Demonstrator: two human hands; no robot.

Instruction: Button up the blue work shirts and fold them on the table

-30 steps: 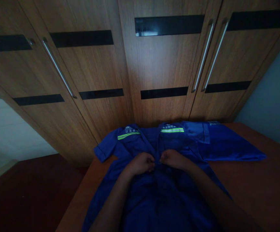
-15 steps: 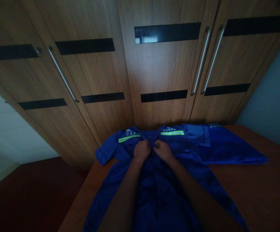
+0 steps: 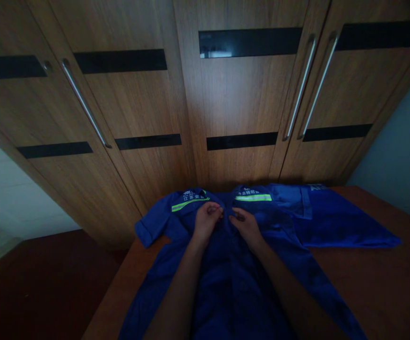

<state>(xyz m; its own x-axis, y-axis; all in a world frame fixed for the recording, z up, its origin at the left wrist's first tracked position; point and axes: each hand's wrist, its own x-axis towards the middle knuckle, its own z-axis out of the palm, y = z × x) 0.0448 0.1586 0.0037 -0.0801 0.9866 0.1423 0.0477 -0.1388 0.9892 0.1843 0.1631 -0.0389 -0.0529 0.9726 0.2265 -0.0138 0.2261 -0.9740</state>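
Note:
A blue short-sleeved work shirt (image 3: 231,274) lies spread on a reddish-brown table, collar toward the wardrobe, with white lettering and yellow-green reflective strips across its chest. At the upper front opening, my left hand (image 3: 207,219) pinches the shirt's edge between thumb and fingers. Just across the opening, my right hand (image 3: 247,226) has its thumb and curled fingers at the opposite edge, in a looser pinch. The hands are a short way apart. Dim light hides the buttons and the exact bit of cloth in the fingertips.
Beside the right sleeve lies another blue folded item (image 3: 346,222) with white lettering, partly under that sleeve. A wooden wardrobe (image 3: 240,104) with metal handles and black strips stands behind the table (image 3: 378,283). Dark red floor (image 3: 49,283) shows at left.
Both hands have loosened from tight fists into finger pinches at the shirt's front edges. The camera view has shifted slightly; the shirt stays spread in the same place.

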